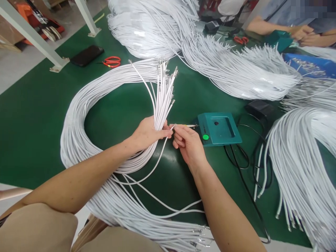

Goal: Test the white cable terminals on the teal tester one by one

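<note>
My left hand (149, 133) is wrapped round an upright bunch of white cables (164, 91), whose metal-tipped ends fan out above it. The rest of that bundle loops over the green table to the left. Close beside it, my right hand (185, 138) pinches the end of a single white cable (163, 150) between thumb and fingers. Just behind my right fingers, a thin metal shaft sticks out from a teal device (220, 127) with a green button. More white cables (136, 213) lie in front of me, below my forearms.
Red scissors (112, 62) and a black phone-like case (87, 55) lie at the back left of the green table (23, 129). Large cable heaps (236, 70) fill the back and right. Across the table are a person's hands (304, 35) near a blue tray (312, 65).
</note>
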`<state>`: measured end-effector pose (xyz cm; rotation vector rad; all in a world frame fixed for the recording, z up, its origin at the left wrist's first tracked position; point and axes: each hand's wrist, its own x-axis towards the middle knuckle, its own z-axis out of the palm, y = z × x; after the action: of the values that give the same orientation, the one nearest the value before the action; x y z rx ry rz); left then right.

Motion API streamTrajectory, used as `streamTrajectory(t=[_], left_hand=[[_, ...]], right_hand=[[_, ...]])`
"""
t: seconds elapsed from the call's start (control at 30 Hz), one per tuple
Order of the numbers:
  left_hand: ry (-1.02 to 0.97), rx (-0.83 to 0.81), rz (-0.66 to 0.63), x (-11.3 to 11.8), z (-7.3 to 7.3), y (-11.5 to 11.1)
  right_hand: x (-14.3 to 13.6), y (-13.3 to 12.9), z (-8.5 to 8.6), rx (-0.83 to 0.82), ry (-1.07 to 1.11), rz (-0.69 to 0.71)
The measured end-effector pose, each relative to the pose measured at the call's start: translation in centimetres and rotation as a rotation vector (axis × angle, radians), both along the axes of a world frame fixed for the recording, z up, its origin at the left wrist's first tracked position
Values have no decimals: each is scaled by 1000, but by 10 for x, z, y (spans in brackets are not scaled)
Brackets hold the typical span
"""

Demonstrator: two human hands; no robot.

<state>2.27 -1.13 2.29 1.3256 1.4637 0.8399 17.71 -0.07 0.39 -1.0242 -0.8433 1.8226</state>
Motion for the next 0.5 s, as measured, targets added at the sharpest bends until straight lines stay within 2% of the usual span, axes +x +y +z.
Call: streamTrajectory(t=[0.17, 0.37, 0.5], left_hand=[[-3, -4, -8, 2, -3, 0], [-77, 17, -85, 5, 1, -4], [-78, 22, -93, 9, 4, -8]], right_hand=[[-2, -2, 1, 5, -46, -60], [5, 3, 1, 22, 20, 48], [6, 4, 3, 13, -2, 91]])
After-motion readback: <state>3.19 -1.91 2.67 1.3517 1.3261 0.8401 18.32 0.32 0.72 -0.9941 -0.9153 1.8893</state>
